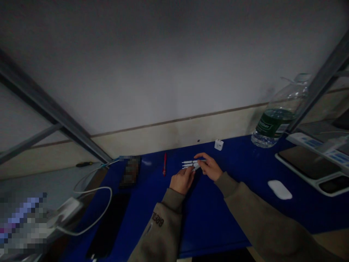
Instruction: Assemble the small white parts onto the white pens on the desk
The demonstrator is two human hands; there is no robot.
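Note:
Several slim white pens (187, 164) lie side by side on the blue tabletop (209, 218), their tips pointing left. My left hand (182, 180) rests at their near side, with bent fingers touching the lower ones. Over their right ends, my right hand (208, 166) has its thumb and fingers closed around a white pen end; its index finger reaches toward the top pen. The fingers partly hide the pens. To the left of them a red pen (165, 164) lies apart, pointing away from me.
A white charger plug (218, 144) stands near the wall. At the right are a large water bottle (275, 120), a white oval object (279, 189) and a scale-like device (311, 163). A black phone (109, 223) and white cable (111, 198) lie left.

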